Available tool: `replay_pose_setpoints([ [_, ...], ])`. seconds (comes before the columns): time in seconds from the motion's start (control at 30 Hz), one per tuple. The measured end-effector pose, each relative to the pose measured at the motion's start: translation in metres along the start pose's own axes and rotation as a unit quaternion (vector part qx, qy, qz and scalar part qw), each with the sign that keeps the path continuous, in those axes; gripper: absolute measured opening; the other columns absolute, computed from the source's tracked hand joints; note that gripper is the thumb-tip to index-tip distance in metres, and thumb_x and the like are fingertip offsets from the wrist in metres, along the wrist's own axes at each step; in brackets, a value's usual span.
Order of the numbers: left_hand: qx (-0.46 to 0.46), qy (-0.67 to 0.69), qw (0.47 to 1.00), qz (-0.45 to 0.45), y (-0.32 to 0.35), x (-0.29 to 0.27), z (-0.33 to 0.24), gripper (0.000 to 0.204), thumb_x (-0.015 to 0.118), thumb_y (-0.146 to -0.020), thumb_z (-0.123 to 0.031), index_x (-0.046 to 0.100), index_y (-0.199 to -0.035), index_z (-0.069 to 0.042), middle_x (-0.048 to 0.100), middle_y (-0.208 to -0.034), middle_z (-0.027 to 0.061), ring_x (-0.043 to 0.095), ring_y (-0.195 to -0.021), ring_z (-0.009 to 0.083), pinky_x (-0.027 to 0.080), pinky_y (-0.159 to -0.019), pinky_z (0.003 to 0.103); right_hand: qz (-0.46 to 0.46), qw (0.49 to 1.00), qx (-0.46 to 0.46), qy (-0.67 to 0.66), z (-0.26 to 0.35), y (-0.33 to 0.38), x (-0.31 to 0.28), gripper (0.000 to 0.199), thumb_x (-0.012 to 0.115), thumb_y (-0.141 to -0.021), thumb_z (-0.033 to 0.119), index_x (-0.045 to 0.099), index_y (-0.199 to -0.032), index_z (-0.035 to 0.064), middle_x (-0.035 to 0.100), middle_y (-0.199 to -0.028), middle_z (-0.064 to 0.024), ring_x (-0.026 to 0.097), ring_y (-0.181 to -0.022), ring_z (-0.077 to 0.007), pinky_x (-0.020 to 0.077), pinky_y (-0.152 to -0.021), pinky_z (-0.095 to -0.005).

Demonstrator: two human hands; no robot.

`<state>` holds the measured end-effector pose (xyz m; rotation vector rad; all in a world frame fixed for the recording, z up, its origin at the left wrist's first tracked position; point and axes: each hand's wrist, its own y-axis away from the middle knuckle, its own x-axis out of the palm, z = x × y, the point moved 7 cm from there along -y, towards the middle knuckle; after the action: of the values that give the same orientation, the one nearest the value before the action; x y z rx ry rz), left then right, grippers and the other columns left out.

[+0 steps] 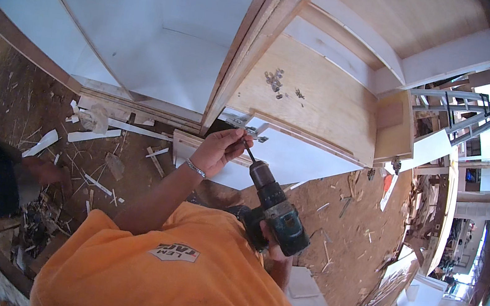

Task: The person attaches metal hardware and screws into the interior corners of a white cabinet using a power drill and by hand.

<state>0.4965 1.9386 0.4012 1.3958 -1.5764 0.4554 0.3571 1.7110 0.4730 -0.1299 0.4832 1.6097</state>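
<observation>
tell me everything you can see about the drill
The cordless drill has a dark teal and black plastic-looking body, a black chuck and a thin dark bit. It tilts up toward the metal hinge on the wooden panel. The right hand grips its handle; the left hand pinches the bit tip.

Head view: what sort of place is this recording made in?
Probably a carpentry workshop: plywood cabinet carcasses, wood offcuts over a sawdust floor, and a cordless drill in the right hand.
</observation>
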Motion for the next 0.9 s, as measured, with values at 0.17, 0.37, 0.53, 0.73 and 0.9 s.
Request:
replay_pose_setpoints([
  [0.17,0.003,-0.025,1.000,-0.008,-0.012,0.024,0.008,0.026,0.057,-0.098,-0.024,0.065,-0.105,-0.001,0.068,-0.102,0.0063,0.065,-0.094,0.0087,0.054,-0.074,0.017,-0.005,1.000,0.008,-0.030,-0.021,-0.010,-0.025,0.031,0.075,-0.082,0.011,0.064,-0.110,0.0083,0.067,-0.103,-0.0050,0.062,-0.097,-0.0212,0.0489,-0.087,-0.0372],
  [0.37,-0.048,-0.173,0.983,0.034,-0.050,0.067,0.041,0.027,0.057,-0.098,-0.026,0.061,-0.108,-0.002,0.068,-0.105,0.0081,0.065,-0.097,0.0137,0.053,-0.078,0.022,-0.025,0.994,-0.101,0.031,-0.027,-0.026,-0.083,0.026,0.077,-0.080,0.012,0.065,-0.103,0.0083,0.067,-0.097,-0.0021,0.060,-0.089,-0.0177,0.0496,-0.081,-0.0355],
  [0.53,-0.017,-0.154,0.988,-0.014,-0.077,0.132,0.087,0.030,0.059,-0.096,-0.033,0.060,-0.113,-0.009,0.067,-0.113,0.0073,0.065,-0.106,0.0178,0.052,-0.083,0.029,-0.022,0.997,-0.075,-0.025,-0.058,-0.033,-0.136,0.028,0.073,-0.084,0.019,0.064,-0.109,0.0083,0.067,-0.104,-0.0062,0.061,-0.097,-0.0225,0.0489,-0.086,-0.0379],
  [0.73,-0.004,-0.131,0.991,0.034,-0.111,0.198,0.146,0.037,0.057,-0.096,-0.037,0.058,-0.120,-0.008,0.066,-0.117,0.0080,0.063,-0.109,0.0192,0.051,-0.086,0.032,-0.036,0.971,0.040,-0.234,-0.098,-0.045,-0.193,0.041,0.078,-0.079,0.020,0.061,-0.116,0.0100,0.063,-0.108,-0.0031,0.057,-0.101,-0.0193,0.0450,-0.091,-0.0360],
  [0.9,0.003,-0.428,0.903,-0.044,-0.151,0.149,0.101,0.042,0.064,-0.092,-0.035,0.060,-0.116,-0.001,0.067,-0.109,0.0084,0.065,-0.102,0.0186,0.053,-0.089,0.036,-0.059,0.954,0.066,-0.288,-0.180,-0.054,-0.207,0.050,0.080,-0.078,0.023,0.058,-0.121,0.0100,0.061,-0.114,-0.0042,0.056,-0.105,-0.0211,0.0441,-0.093,-0.0382],
])
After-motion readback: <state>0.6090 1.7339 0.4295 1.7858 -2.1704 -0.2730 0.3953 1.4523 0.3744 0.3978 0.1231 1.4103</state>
